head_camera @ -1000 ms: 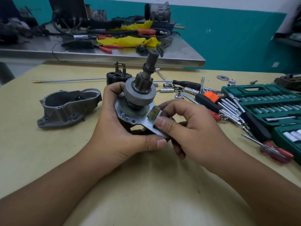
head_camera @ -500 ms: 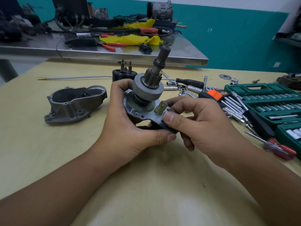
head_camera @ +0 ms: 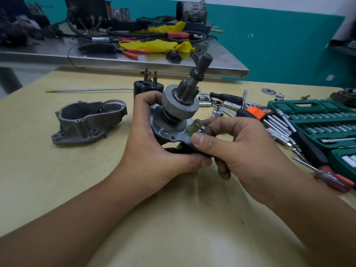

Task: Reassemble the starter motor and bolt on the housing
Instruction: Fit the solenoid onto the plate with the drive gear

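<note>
I hold the starter motor assembly (head_camera: pixel 180 105) above the table, its pinion shaft tilted up and to the right. My left hand (head_camera: pixel 154 149) grips its body and flat metal plate from the left and below. My right hand (head_camera: pixel 238 149) pinches the plate's right edge, thumb on top beside a small greenish lever piece (head_camera: pixel 195 126). The grey cast housing (head_camera: pixel 86 120) lies open side up on the table to the left, apart from both hands. A black solenoid (head_camera: pixel 148 87) with studs stands behind the assembly.
Loose sockets, a ratchet and hex keys (head_camera: pixel 258 112) lie scattered to the right. A green socket set case (head_camera: pixel 316 120) and a red-handled screwdriver (head_camera: pixel 331 178) sit at the right edge. A steel bench (head_camera: pixel 134 60) cluttered with tools stands behind.
The assembly's shaft has tilted further to the right between the frames. Both hands keep their hold on it. The view has shifted slightly.
</note>
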Demonstrator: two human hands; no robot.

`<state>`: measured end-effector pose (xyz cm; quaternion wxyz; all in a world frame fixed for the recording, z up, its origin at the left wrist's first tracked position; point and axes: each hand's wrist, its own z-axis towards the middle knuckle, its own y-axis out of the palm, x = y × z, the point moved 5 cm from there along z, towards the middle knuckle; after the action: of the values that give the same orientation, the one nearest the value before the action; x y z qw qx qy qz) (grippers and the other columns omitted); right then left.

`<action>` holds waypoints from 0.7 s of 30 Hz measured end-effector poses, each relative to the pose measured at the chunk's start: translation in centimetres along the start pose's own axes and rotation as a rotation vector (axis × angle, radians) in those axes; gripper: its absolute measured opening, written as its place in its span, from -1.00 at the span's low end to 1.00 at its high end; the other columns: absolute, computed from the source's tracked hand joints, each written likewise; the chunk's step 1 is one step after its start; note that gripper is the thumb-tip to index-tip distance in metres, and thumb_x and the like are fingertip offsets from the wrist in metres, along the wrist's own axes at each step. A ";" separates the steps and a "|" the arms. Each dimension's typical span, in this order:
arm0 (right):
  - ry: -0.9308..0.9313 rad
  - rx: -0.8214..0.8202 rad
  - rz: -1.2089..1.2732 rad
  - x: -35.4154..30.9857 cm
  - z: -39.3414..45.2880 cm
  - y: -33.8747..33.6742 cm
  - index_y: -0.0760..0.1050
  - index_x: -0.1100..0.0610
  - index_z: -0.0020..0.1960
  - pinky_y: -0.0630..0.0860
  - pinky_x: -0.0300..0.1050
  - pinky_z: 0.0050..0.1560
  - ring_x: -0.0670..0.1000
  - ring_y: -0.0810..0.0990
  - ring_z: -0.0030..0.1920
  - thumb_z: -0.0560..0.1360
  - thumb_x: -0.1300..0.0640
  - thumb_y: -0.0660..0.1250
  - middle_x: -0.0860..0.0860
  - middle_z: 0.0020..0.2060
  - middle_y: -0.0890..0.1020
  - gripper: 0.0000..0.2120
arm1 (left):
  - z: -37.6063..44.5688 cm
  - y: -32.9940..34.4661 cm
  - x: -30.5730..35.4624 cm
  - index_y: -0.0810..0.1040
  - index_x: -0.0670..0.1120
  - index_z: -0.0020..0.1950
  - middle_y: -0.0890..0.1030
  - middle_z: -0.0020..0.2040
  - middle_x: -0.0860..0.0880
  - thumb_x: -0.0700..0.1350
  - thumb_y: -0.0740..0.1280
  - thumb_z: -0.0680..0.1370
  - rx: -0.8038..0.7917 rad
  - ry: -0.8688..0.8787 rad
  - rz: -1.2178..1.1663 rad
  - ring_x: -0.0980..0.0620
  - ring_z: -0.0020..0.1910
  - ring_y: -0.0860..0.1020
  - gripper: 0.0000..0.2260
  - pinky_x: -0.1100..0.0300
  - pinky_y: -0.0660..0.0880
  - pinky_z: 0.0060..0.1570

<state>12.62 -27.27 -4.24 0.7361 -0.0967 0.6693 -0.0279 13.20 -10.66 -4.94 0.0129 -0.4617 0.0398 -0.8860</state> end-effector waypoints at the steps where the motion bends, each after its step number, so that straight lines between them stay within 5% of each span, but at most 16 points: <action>1: 0.014 0.004 0.012 0.1 0.0 0.0 0.63 0.18 -0.23 0.30 -0.15 -0.56 0.02 0.36 -0.58 0.19 -0.11 0.57 -0.03 -0.09 0.69 -0.62 | 0.0 0.0 0.0 0.31 0.09 0.26 0.61 0.12 0.14 -0.10 0.71 0.17 0.005 0.001 0.003 0.06 0.07 0.66 -0.19 0.19 0.60 0.03; 3: 0.053 0.013 0.036 0.3 0.0 0.2 0.63 0.17 -0.18 0.30 -0.15 -0.55 0.02 0.34 -0.57 0.32 -0.01 0.61 0.10 -0.35 0.62 -0.71 | 0.0 -0.1 -0.1 0.31 0.12 0.26 0.61 0.13 0.15 -0.11 0.71 0.17 0.011 0.006 0.011 0.04 0.09 0.67 -0.18 0.13 0.63 0.04; 5: 0.086 0.022 0.047 0.4 0.1 0.3 0.63 0.15 -0.19 0.29 -0.17 -0.54 -0.01 0.33 -0.56 0.41 0.06 0.59 0.01 -0.49 0.55 -0.80 | 0.1 0.0 -0.2 0.32 0.14 0.26 0.61 0.15 0.16 -0.08 0.71 0.16 0.015 0.010 0.024 0.02 0.11 0.66 -0.18 0.09 0.64 0.06; 8: 0.140 0.042 0.095 0.4 0.5 0.5 0.63 0.10 -0.25 0.29 -0.19 -0.52 -0.06 0.33 -0.57 0.44 0.09 0.58 -0.06 -0.52 0.55 -0.83 | 0.3 0.1 -0.2 0.31 0.18 0.24 0.60 0.15 0.17 -0.03 0.70 0.13 0.039 0.014 0.041 0.03 0.13 0.66 -0.18 0.15 0.62 0.07; 13: 0.216 0.053 0.178 0.2 1.6 1.2 0.63 0.24 -0.05 0.35 -0.22 -0.54 -0.16 0.42 -0.60 0.47 0.13 0.55 -0.11 -0.54 0.55 -0.80 | 0.8 0.1 -0.6 0.32 0.17 0.20 0.62 0.08 0.27 -0.06 0.73 0.12 0.105 -0.026 0.051 0.21 0.05 0.66 -0.19 0.39 0.55 -0.02; 21: 0.213 -0.015 0.056 -0.2 3.2 0.7 0.63 0.18 -0.07 0.36 -0.23 -0.54 -0.07 0.38 -0.58 0.46 0.07 0.56 0.02 -0.51 0.52 -0.79 | 1.2 -0.5 -1.6 0.34 0.18 0.20 0.65 0.10 0.05 -0.04 0.71 0.11 0.148 -0.080 0.034 0.07 0.08 0.67 -0.20 0.16 0.62 0.04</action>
<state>15.65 -26.25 -3.85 0.6607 -0.0798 0.7463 -0.0125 15.14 -10.15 -5.56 0.0635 -0.4937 -0.0184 -0.8671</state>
